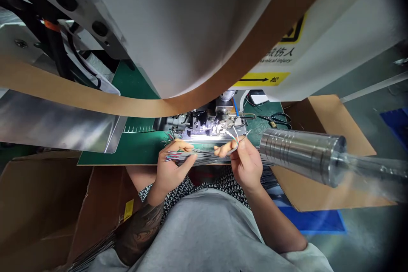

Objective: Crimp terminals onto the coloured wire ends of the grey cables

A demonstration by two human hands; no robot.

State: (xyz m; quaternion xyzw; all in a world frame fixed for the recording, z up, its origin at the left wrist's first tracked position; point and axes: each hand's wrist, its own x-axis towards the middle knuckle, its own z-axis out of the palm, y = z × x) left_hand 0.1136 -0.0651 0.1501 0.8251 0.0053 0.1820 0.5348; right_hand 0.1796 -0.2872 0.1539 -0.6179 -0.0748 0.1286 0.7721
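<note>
My left hand (174, 168) is closed round a bundle of thin grey cables (207, 157), whose red, blue and white wire ends (174, 156) stick out past the fingers. In my right hand (245, 161) a single grey cable (235, 146) is pinched between thumb and fingers, its split white and coloured wires pointing up at the machine. Just beyond both hands is the lit crimping head (210, 125) of a terminal machine. The bundle stretches from my left hand to below the right one. Some of its length is hidden by my fingers.
A brown paper strip (143, 107) curves across in front of the white machine housing (191, 29). Pliers (279, 119) lie on the green tabletop (140, 148). At right, a metal cylinder (299, 155) juts in near an open cardboard box (338, 123). Another carton (41, 208) stands at left.
</note>
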